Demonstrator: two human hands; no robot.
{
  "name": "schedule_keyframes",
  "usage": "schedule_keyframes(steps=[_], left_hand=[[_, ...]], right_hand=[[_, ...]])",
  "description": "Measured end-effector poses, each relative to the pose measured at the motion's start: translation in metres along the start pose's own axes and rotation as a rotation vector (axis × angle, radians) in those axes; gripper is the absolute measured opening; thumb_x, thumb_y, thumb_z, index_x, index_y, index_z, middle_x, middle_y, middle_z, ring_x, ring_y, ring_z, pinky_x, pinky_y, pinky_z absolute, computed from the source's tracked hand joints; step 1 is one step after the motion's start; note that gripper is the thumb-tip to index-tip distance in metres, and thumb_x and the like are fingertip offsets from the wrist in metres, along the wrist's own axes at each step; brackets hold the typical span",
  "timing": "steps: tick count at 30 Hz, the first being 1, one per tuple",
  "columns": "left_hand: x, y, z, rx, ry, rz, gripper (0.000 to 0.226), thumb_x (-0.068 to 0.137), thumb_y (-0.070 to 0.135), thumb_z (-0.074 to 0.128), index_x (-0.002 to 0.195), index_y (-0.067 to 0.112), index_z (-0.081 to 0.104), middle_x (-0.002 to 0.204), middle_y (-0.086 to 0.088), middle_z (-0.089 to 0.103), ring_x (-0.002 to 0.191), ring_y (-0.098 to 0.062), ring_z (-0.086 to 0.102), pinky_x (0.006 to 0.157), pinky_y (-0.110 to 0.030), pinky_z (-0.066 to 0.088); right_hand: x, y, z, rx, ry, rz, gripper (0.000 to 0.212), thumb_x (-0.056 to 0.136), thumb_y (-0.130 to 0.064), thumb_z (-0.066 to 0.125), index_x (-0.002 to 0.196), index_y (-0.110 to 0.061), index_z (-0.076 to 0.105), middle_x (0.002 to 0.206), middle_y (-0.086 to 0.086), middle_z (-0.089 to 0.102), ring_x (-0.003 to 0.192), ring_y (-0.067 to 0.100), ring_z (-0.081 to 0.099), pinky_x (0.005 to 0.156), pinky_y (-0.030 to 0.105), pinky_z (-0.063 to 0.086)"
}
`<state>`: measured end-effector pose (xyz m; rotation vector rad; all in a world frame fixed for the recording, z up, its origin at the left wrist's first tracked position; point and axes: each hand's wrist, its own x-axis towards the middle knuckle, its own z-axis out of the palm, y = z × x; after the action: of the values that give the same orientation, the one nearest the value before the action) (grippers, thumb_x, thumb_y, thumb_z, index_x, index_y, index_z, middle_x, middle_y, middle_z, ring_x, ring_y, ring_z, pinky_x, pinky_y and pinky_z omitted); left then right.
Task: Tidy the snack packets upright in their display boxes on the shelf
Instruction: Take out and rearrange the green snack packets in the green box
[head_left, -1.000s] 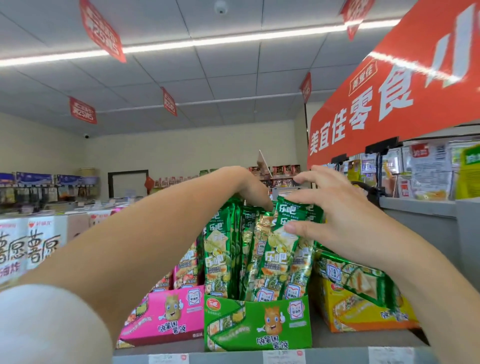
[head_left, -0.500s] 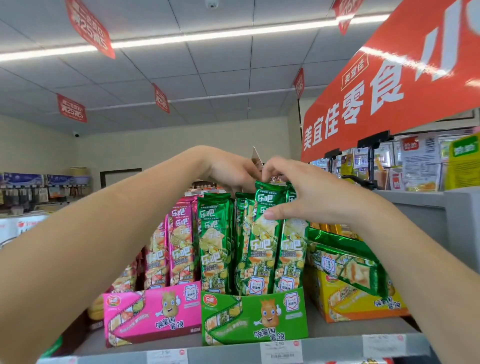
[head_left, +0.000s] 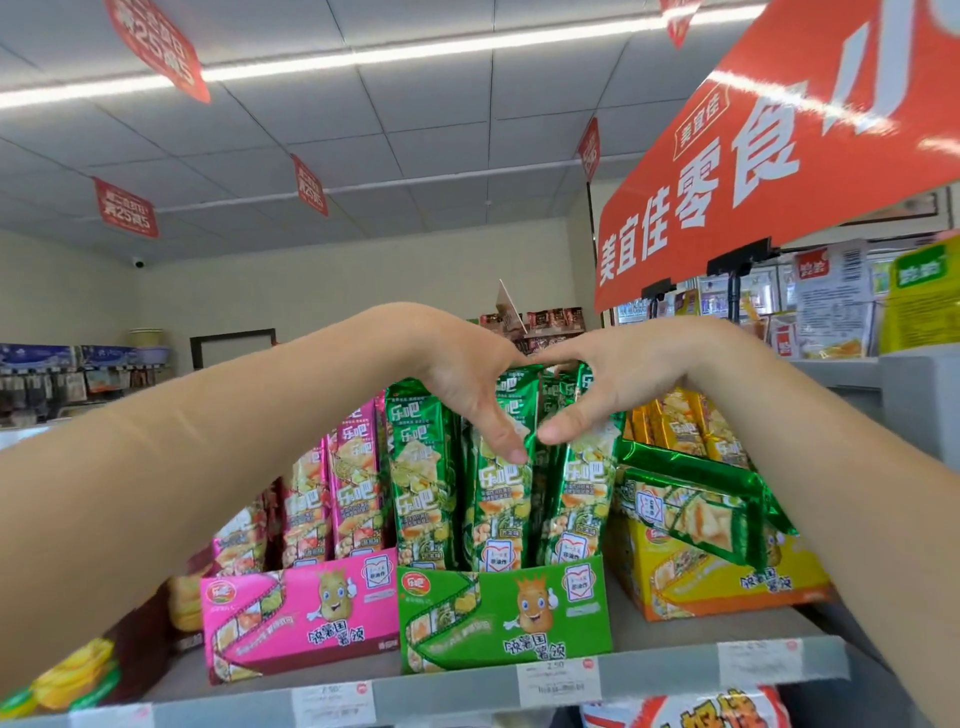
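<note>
Left hand (head_left: 467, 374) and right hand (head_left: 608, 379) are squeezing the green packets (head_left: 501, 499) together, thumbs on the fronts, fingers hidden behind so probably pinching, packets now standing straighter in the green box (head_left: 498, 613) on the shelf (head_left: 670, 634), nearly tidy.

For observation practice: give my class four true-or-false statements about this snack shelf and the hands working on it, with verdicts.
1. The left hand and right hand both hold the green packets standing in the green box. True.
2. The pink box sits right of the green box. False: it sits to its left.
3. A stray packet lies across the yellow box. True.
4. The pink box is empty. False: pink packets stand in it.
</note>
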<state>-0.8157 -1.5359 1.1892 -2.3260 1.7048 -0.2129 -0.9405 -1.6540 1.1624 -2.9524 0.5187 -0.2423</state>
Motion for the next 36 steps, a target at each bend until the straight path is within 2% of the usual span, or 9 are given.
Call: schedule_keyframes(steps=[8, 13, 18, 21, 24, 26, 31, 33, 36], left_hand=[[-0.002, -0.003, 0.015, -0.108, 0.104, 0.15, 0.103, 0.057, 0.059, 0.084, 0.142, 0.018, 0.041, 0.144, 0.006, 0.047, 0.132, -0.014, 0.042, 0.115, -0.03, 0.026], [-0.007, -0.015, 0.009, -0.18, 0.353, 0.227, 0.05, 0.052, 0.051, 0.09, 0.091, 0.041, 0.059, 0.099, 0.02, 0.065, 0.089, 0.016, 0.056, 0.07, 0.006, 0.034], [0.014, -0.015, 0.023, -0.112, 0.255, 0.125, 0.103, 0.053, 0.057, 0.087, 0.137, 0.034, 0.033, 0.145, 0.005, 0.046, 0.118, -0.009, 0.047, 0.097, -0.02, 0.028], [0.027, -0.016, 0.035, -0.098, 0.195, 0.058, 0.13, 0.059, 0.059, 0.084, 0.15, 0.032, -0.004, 0.159, -0.005, 0.024, 0.141, -0.024, 0.031, 0.109, -0.029, 0.023], [0.034, -0.018, 0.033, -0.121, 0.195, 0.059, 0.124, 0.058, 0.059, 0.084, 0.146, 0.036, 0.001, 0.159, -0.007, 0.025, 0.141, -0.027, 0.031, 0.111, -0.036, 0.026], [0.036, -0.015, 0.034, -0.144, 0.2, 0.06, 0.121, 0.058, 0.056, 0.086, 0.145, 0.035, 0.005, 0.157, -0.008, 0.028, 0.139, -0.027, 0.034, 0.109, -0.035, 0.028], [0.034, -0.019, 0.033, -0.172, 0.209, 0.116, 0.125, 0.061, 0.053, 0.086, 0.143, 0.054, -0.008, 0.16, 0.002, 0.022, 0.139, -0.021, 0.034, 0.111, -0.035, 0.028], [0.034, -0.021, 0.032, -0.167, 0.167, 0.128, 0.122, 0.064, 0.051, 0.085, 0.144, 0.057, -0.007, 0.158, 0.004, 0.025, 0.13, -0.016, 0.039, 0.106, -0.03, 0.028], [0.033, -0.017, 0.027, -0.202, 0.048, 0.104, 0.119, 0.061, 0.061, 0.076, 0.147, 0.052, -0.006, 0.162, 0.007, 0.011, 0.138, -0.017, 0.034, 0.112, -0.034, 0.023]], right_hand=[[0.002, 0.004, -0.002, -0.036, 0.036, -0.11, 0.097, 0.061, -0.052, 0.085, 0.144, -0.033, 0.038, 0.156, -0.01, 0.03, 0.139, 0.013, 0.032, 0.109, 0.034, 0.027], [0.001, 0.009, -0.005, -0.028, 0.151, -0.153, 0.104, 0.054, -0.055, 0.088, 0.143, -0.03, 0.04, 0.15, -0.013, 0.039, 0.122, 0.003, 0.039, 0.1, 0.025, 0.031], [0.011, 0.008, -0.003, -0.015, 0.155, -0.116, 0.098, 0.053, -0.054, 0.088, 0.134, -0.033, 0.037, 0.136, 0.0, 0.05, 0.102, 0.015, 0.058, 0.077, 0.031, 0.048], [0.013, 0.018, -0.002, 0.141, 0.14, -0.137, 0.102, 0.056, -0.05, 0.088, 0.14, -0.038, 0.031, 0.145, 0.0, 0.044, 0.125, 0.019, 0.048, 0.099, 0.037, 0.044], [0.009, 0.019, 0.005, 0.2, 0.19, -0.112, 0.114, 0.064, -0.041, 0.088, 0.151, -0.036, 0.015, 0.156, 0.002, 0.033, 0.132, 0.02, 0.041, 0.091, 0.022, 0.045], [0.004, 0.016, 0.018, 0.097, 0.351, -0.055, 0.11, 0.069, -0.047, 0.083, 0.153, -0.033, 0.013, 0.155, 0.004, 0.035, 0.135, 0.025, 0.041, 0.099, 0.032, 0.04], [-0.06, 0.009, 0.044, -0.108, 0.791, 0.027, 0.065, 0.072, -0.083, 0.047, 0.118, -0.038, 0.048, 0.097, -0.013, 0.056, 0.088, 0.01, 0.056, 0.068, 0.033, 0.045], [-0.1, 0.007, 0.053, -0.208, 0.57, 0.089, 0.076, 0.057, -0.094, 0.028, 0.114, -0.046, 0.047, 0.085, -0.022, 0.051, 0.076, -0.003, 0.049, 0.059, 0.029, 0.041], [-0.123, 0.004, 0.078, -0.389, 0.298, 0.189, 0.077, 0.063, -0.089, 0.042, 0.13, -0.053, 0.031, 0.117, -0.018, 0.054, 0.109, 0.011, 0.056, 0.078, 0.036, 0.047]])
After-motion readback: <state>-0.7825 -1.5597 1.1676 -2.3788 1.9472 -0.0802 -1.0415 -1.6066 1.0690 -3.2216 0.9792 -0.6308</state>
